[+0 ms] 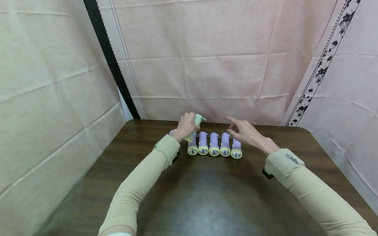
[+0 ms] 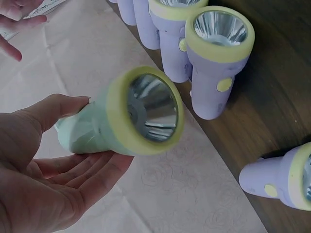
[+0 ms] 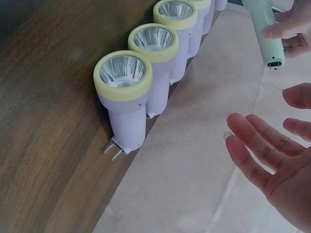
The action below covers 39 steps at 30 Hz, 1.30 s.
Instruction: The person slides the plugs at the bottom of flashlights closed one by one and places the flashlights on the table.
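Note:
My left hand (image 1: 186, 126) grips a mint-green flashlight (image 1: 198, 120) above the far part of the table. In the left wrist view the thumb and fingers wrap the green flashlight (image 2: 104, 127), and its yellow-rimmed lens faces the camera. Its tail end, with small metal prongs, shows in the right wrist view. My right hand (image 1: 245, 131) hovers behind and right of a row of several purple flashlights (image 1: 214, 141), holding nothing. Loosely spread fingers of that right hand (image 3: 279, 162) appear in the right wrist view, apart from the nearest purple flashlight (image 3: 127, 125), whose plug prongs stick out.
One purple flashlight (image 2: 262, 177) lies apart from the row, mostly hidden by my left hand in the head view. The brown wooden table (image 1: 206, 193) ends just behind the row. Pale cloth (image 1: 221, 65) hangs behind and at both sides.

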### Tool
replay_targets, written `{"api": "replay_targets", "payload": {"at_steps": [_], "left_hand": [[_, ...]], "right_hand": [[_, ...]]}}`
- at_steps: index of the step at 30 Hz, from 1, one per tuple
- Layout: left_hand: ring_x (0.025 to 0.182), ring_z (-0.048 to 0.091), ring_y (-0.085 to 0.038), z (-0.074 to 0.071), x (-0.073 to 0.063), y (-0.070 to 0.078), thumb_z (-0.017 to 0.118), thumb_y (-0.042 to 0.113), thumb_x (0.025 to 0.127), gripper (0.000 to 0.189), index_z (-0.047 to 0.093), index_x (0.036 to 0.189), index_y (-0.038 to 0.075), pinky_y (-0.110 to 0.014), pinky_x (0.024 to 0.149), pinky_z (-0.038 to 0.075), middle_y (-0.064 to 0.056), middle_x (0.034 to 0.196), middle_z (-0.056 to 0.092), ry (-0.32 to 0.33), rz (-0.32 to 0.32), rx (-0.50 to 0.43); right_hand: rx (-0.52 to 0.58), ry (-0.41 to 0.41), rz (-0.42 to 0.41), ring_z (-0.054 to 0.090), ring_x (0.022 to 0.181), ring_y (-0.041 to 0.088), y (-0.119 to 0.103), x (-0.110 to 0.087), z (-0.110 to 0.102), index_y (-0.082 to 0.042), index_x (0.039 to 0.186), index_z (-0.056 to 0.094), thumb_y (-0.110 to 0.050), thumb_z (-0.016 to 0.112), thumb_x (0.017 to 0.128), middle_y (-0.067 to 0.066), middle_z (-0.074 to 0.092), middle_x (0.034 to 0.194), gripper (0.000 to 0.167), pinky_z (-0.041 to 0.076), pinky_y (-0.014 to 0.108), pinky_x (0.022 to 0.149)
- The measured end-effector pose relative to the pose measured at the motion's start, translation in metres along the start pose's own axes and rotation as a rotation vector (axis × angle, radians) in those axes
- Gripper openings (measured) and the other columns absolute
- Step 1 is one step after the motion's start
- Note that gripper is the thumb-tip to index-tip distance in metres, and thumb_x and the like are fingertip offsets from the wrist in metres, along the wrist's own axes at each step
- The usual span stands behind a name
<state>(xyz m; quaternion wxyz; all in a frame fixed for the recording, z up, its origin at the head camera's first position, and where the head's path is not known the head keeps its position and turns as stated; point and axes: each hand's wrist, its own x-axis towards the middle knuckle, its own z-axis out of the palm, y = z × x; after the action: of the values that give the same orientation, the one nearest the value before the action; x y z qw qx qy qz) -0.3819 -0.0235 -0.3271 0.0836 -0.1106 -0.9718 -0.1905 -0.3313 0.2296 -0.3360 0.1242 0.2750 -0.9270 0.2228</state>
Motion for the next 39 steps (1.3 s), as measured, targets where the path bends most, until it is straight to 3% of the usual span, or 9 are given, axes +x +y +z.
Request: {"api": "replay_targets", "payload": {"at_steps": [7,13,22,30,39], "left_hand": [[0.073,0.062,-0.026,0.004,-0.003,0.004,0.076,0.017,0.079,0.041,0.051,0.110,0.006,-0.032,0.061,0.051,-0.011,0.091,0.062,-0.003,0.033,-0.012],[0.076,0.063,-0.026,0.007,-0.004,0.009,0.075,0.016,0.080,0.041,0.050,0.110,0.007,-0.033,0.062,0.052,-0.011,0.096,0.063,0.005,0.074,-0.021],[0.073,0.064,-0.025,0.010,-0.005,0.017,0.077,0.017,0.080,0.046,0.048,0.114,0.008,-0.030,0.058,0.051,-0.010,0.092,0.064,-0.004,0.087,-0.013],[0.082,0.067,-0.030,0.012,-0.008,0.025,0.077,0.017,0.080,0.047,0.049,0.115,0.006,-0.037,0.067,0.055,-0.011,0.097,0.066,0.005,0.105,-0.006],[0.083,0.065,-0.026,0.014,-0.009,0.028,0.077,0.015,0.080,0.043,0.052,0.114,0.007,-0.035,0.069,0.054,-0.008,0.099,0.065,0.006,0.137,-0.015]], "right_hand": [[0.011,-0.014,-0.011,0.064,0.082,0.017,-0.001,0.004,0.006,-0.013,0.147,0.039,-0.016,0.056,0.095,0.008,0.073,0.099,0.055,0.051,0.038,0.074],[-0.001,-0.029,-0.013,0.063,0.079,0.017,-0.004,0.007,0.009,-0.014,0.147,0.039,-0.017,0.057,0.094,0.009,0.072,0.100,0.056,0.051,0.037,0.073],[0.012,-0.028,-0.035,0.062,0.076,0.017,-0.009,0.013,0.014,-0.012,0.146,0.041,-0.013,0.056,0.092,0.011,0.072,0.098,0.056,0.051,0.036,0.071],[0.015,-0.040,-0.026,0.060,0.072,0.015,-0.011,0.016,0.018,-0.012,0.147,0.039,-0.009,0.058,0.089,0.012,0.072,0.099,0.061,0.050,0.034,0.068],[0.042,-0.066,-0.023,0.054,0.060,0.011,-0.013,0.017,0.019,-0.015,0.149,0.037,-0.007,0.056,0.089,0.011,0.071,0.098,0.063,0.046,0.029,0.059]]}}
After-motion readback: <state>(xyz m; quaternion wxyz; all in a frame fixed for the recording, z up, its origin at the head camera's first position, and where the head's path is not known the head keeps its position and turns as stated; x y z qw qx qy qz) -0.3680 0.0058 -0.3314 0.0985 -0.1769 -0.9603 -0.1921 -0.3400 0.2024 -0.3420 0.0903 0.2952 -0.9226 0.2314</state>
